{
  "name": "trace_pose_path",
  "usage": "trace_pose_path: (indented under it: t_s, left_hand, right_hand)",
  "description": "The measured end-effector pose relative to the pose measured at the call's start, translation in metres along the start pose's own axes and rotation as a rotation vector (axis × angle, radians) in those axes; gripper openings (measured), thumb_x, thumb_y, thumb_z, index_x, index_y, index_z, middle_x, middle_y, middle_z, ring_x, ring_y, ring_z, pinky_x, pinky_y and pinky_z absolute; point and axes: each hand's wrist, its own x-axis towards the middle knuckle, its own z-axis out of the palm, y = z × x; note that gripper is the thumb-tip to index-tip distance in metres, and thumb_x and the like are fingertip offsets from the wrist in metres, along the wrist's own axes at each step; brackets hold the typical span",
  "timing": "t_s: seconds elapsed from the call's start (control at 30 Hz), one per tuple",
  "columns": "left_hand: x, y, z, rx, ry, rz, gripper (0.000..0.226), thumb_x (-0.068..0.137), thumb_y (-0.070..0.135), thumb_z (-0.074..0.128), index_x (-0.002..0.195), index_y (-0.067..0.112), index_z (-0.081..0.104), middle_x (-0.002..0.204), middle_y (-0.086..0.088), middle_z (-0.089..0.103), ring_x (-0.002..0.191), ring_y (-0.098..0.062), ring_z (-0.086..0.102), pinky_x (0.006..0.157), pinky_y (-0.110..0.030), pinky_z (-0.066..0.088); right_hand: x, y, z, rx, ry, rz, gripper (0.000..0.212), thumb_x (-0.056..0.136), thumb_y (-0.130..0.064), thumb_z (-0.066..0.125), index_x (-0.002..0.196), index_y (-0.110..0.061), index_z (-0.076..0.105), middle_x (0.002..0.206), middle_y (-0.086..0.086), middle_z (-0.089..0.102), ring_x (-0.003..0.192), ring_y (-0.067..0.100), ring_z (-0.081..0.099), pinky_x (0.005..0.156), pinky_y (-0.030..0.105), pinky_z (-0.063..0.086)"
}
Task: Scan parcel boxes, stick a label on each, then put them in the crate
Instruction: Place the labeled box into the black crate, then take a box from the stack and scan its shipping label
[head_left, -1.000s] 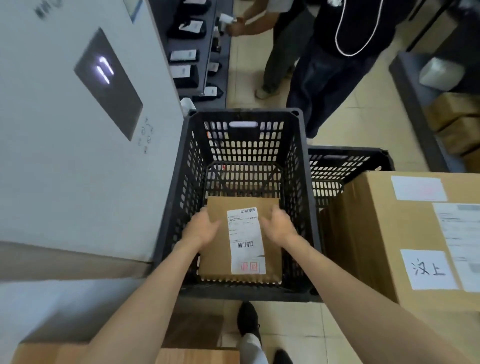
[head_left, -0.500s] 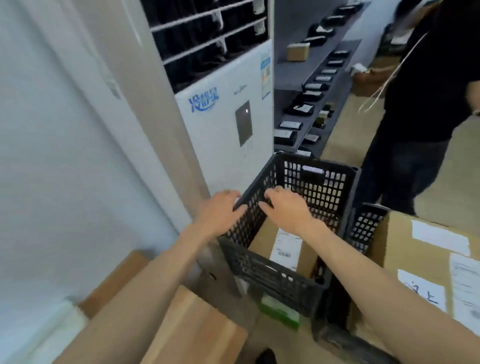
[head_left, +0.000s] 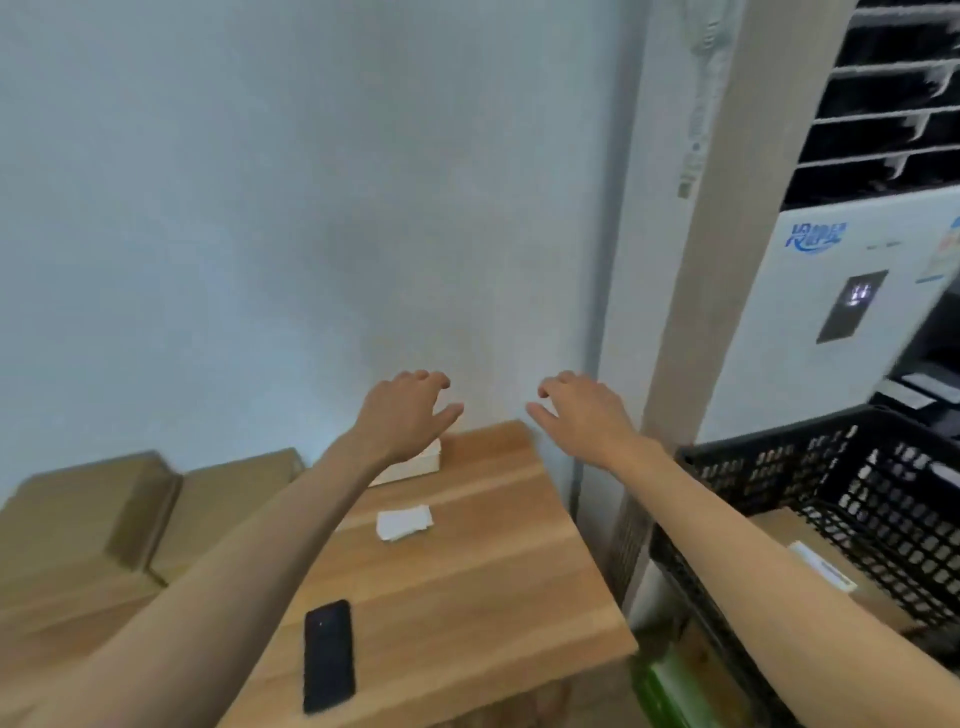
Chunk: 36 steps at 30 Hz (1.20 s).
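Hands: left hand (head_left: 402, 410) and right hand (head_left: 584, 410), both raised mid-frame before the pale wall, fingers loosely curved, grasping nothing, apart from each other.
Black perforated plastic crate (head_left: 852, 467): right edge of frame, beside the bench; brown cardboard parcel box with white label (head_left: 810, 561) lies inside it.
Light wooden bench (head_left: 467, 587): centre to lower frame.
On the bench: black flat phone-like device (head_left: 328, 656), lower centre; small stack of white labels (head_left: 404, 522), mid-bench; small white box (head_left: 415, 465), far edge, partly behind the left wrist.
Plain brown cardboard boxes (head_left: 130, 514): left of frame, stacked against the wall.
White floor-standing air conditioner (head_left: 831, 322): upper right
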Motion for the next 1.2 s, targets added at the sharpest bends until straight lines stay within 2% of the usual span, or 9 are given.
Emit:
trace_pose_path:
  t_s: [0.3, 0.4, 0.63, 0.73, 0.9, 1.07, 1.2]
  left_hand:
    - [-0.159, -0.186, -0.047, 0.044, 0.048, -0.321, 0.052, 0.103, 0.053, 0.043, 0.143, 0.021, 0.051, 0.136, 0.000, 0.061, 0.125, -0.020, 0.055, 0.098, -0.039, 0.044]
    - [-0.216, -0.250, -0.064, 0.066, 0.041, -0.387, 0.050, 0.104, 0.051, 0.042, 0.144, 0.021, 0.049, 0.139, 0.003, 0.058, 0.127, -0.020, 0.053, 0.090, -0.036, 0.040]
    - [-0.332, -0.393, -0.075, 0.036, 0.056, -0.519, 0.052, 0.103, 0.051, 0.045, 0.143, 0.017, 0.052, 0.139, -0.003, 0.059, 0.127, -0.022, 0.054, 0.098, -0.039, 0.046]
    - [-0.364, -0.435, -0.071, 0.017, 0.040, -0.554, 0.052, 0.103, 0.051, 0.045, 0.143, 0.017, 0.051, 0.138, -0.004, 0.060, 0.126, -0.022, 0.055, 0.097, -0.040, 0.047]
    - [-0.389, -0.493, -0.048, -0.023, -0.015, -0.608, 0.053, 0.104, 0.049, 0.043, 0.146, 0.018, 0.048, 0.140, -0.002, 0.058, 0.128, -0.021, 0.053, 0.097, -0.038, 0.045]
    - [-0.380, -0.543, -0.018, -0.062, -0.066, -0.640, 0.053, 0.104, 0.050, 0.042, 0.147, 0.018, 0.046, 0.141, -0.002, 0.057, 0.130, -0.020, 0.052, 0.096, -0.037, 0.045]
    - [-0.354, -0.578, 0.008, -0.085, -0.095, -0.647, 0.053, 0.104, 0.050, 0.042, 0.145, 0.018, 0.047, 0.141, -0.003, 0.057, 0.128, -0.022, 0.053, 0.096, -0.039, 0.045]
  right_hand:
    - [0.029, -0.221, 0.037, 0.010, 0.011, -0.298, 0.042, 0.106, -0.042, 0.040, 0.129, -0.014, 0.059, 0.130, 0.009, 0.058, 0.111, 0.028, 0.057, 0.094, 0.042, 0.046]
    - [0.026, -0.304, 0.053, 0.039, 0.003, -0.354, 0.041, 0.106, -0.041, 0.040, 0.130, -0.013, 0.059, 0.131, 0.009, 0.058, 0.112, 0.028, 0.057, 0.095, 0.041, 0.046]
    - [0.005, -0.476, 0.099, 0.082, -0.064, -0.417, 0.041, 0.107, -0.041, 0.038, 0.128, -0.014, 0.058, 0.128, 0.008, 0.058, 0.110, 0.028, 0.057, 0.096, 0.043, 0.048]
    - [-0.001, -0.524, 0.119, 0.066, -0.100, -0.409, 0.039, 0.107, -0.040, 0.036, 0.121, -0.012, 0.059, 0.119, 0.009, 0.059, 0.102, 0.027, 0.058, 0.090, 0.043, 0.050]
    - [0.002, -0.579, 0.147, 0.019, -0.150, -0.388, 0.036, 0.106, -0.039, 0.038, 0.115, -0.011, 0.059, 0.116, 0.009, 0.059, 0.101, 0.026, 0.059, 0.081, 0.037, 0.047]
    - [0.034, -0.615, 0.186, 0.033, -0.197, -0.378, 0.038, 0.106, -0.041, 0.038, 0.117, -0.011, 0.058, 0.123, 0.011, 0.059, 0.112, 0.030, 0.057, 0.090, 0.042, 0.048]
    - [0.072, -0.644, 0.227, 0.047, -0.219, -0.382, 0.042, 0.105, -0.044, 0.038, 0.121, -0.010, 0.058, 0.125, 0.013, 0.059, 0.114, 0.032, 0.057, 0.092, 0.044, 0.048]
